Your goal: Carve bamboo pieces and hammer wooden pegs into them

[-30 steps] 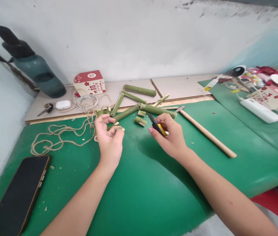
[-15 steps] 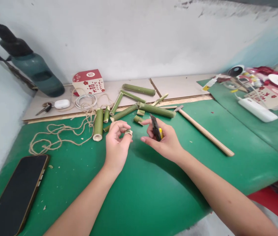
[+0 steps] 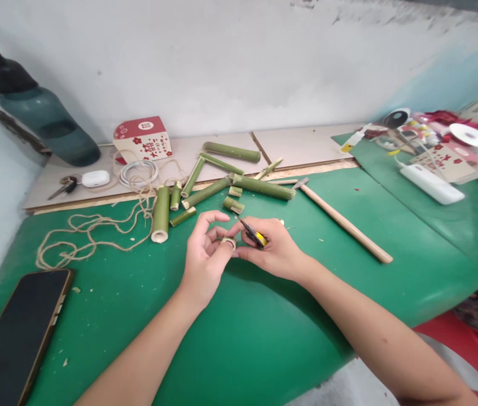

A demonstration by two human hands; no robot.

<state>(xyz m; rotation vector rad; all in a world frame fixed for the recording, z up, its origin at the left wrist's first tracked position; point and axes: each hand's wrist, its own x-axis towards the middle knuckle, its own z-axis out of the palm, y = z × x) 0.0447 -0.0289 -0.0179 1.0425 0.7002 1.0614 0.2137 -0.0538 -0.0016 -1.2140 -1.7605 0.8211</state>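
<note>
My left hand [image 3: 207, 254] pinches a small bamboo ring [image 3: 229, 242] between thumb and fingers, its pale cut rim facing up. Close against it, my right hand [image 3: 275, 248] has its thumb and index finger at the ring's right side. A black and yellow utility knife [image 3: 255, 234] is held in the same right hand, pointing up and left. Just beyond the hands lie short green bamboo pieces [image 3: 233, 204]. A thicker bamboo tube [image 3: 161, 214] stands to the left of my left hand, its open end toward me.
A hammer [image 3: 344, 223] lies on the green table [image 3: 205, 355] at right. Twine [image 3: 90, 231] and a phone [image 3: 18, 332] are at left. Along the wall stand a bottle [image 3: 48, 113] and a red-and-white box [image 3: 142, 140]. Longer bamboo pieces [image 3: 262, 187] lie at the back.
My right hand has moved left to meet my left hand at the bamboo ring, and its thumb and index finger have closed in. The knife has tilted lower. The view has shifted slightly.
</note>
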